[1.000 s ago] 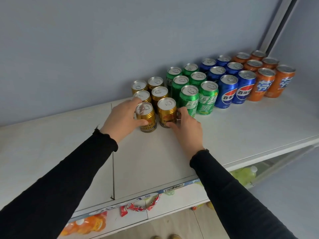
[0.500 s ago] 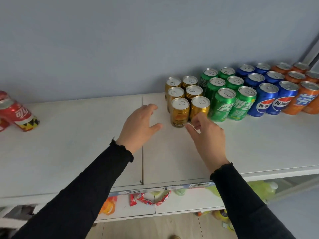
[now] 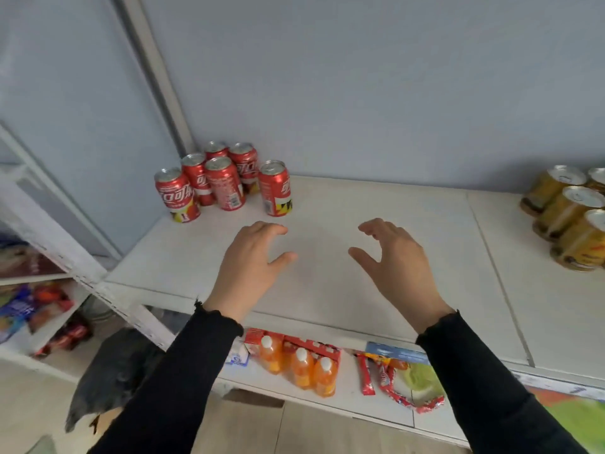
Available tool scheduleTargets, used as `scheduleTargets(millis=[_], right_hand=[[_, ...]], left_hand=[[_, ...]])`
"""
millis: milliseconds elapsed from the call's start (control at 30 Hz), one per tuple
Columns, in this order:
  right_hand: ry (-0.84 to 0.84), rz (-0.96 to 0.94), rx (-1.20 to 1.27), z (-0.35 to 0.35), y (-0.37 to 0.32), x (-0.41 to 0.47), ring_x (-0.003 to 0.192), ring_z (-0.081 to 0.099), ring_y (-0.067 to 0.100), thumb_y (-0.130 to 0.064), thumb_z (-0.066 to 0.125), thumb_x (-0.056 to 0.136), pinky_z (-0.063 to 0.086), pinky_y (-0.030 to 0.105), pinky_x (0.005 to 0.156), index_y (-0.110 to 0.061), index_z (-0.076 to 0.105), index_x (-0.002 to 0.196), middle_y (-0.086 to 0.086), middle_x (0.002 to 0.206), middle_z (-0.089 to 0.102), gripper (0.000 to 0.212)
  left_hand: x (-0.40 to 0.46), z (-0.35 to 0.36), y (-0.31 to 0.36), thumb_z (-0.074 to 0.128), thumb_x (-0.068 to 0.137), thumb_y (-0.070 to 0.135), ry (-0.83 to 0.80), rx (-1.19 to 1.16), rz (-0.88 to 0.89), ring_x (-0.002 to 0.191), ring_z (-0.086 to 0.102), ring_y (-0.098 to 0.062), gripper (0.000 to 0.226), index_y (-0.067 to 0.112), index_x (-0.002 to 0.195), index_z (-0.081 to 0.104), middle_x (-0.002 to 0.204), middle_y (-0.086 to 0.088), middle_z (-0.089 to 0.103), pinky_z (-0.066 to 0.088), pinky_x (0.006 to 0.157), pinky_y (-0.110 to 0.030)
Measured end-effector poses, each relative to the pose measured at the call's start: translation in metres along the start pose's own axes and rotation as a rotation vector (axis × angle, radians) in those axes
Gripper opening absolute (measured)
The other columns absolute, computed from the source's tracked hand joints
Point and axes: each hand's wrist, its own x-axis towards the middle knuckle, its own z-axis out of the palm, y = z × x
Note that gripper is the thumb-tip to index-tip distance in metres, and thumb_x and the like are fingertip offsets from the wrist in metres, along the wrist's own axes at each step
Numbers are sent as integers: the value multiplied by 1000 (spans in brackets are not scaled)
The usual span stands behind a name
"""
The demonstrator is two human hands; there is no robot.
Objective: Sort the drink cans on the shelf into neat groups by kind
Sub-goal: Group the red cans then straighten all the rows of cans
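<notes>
A: Where are the hands?

B: Both hover over the bare middle of the white shelf (image 3: 376,204). The left hand (image 3: 250,260) has its fingers loosely curled downward and its thumb out to the side, and holds nothing. The right hand (image 3: 396,257) mirrors it, fingers bent, thumb spread, also holding nothing. Neither touches a can. Black sleeves cover both arms to the wrist.

A: And the cans?

B: The red cola cans (image 3: 222,183) stand in the shelf's back left corner, by the grey wall. Five cluster close together; a sixth red can (image 3: 275,188) stands just beside them to the right, slightly apart. All are upright. They sit beyond the left hand's fingers, near but not in contact.

A: Anything on the right?

B: The gold cans (image 3: 569,211) stand at the right edge of the view, partly cut off, well apart from the right hand. At least four silver tops show; the camera's distortion makes them look tilted.

A: Below the shelf?

B: A lower shelf carries small orange drink bottles (image 3: 301,365) with white caps in red packaging, and red snack wrappers (image 3: 393,385) next to them. A neighbouring rack on the left holds blurred, colourful packets I cannot identify.
</notes>
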Motion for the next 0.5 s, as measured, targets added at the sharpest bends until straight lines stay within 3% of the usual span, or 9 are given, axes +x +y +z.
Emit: scheduleTargets(millis=[167,300,500], right_hand=[[-38,-11,103,49,-69,19,115,57,15,-43,67,91,47,28,88,-23,53,132,-6,128,61,48],[-57,41,179,75,-94,42,118,56,15,-43,68,90,48,30,91,-23,49,136,-5,133,58,54],[-19,194,312,113,-96,86,123,53,19,-40,74,86,48,36,97,-20,39,141,-2,140,51,68]], left_hand=[[-6,-40,-75,71,89,36,76,-69,-107,121,51,-16,45,19,129,59,130,2,59,37,100,-26],[0,-54,-121,71,88,36,129,-128,-183,119,52,-15,43,22,126,57,128,3,58,43,102,-35],[30,-55,-180,75,85,31,216,-192,-356,112,55,-20,44,20,118,49,117,4,54,45,87,-34]])
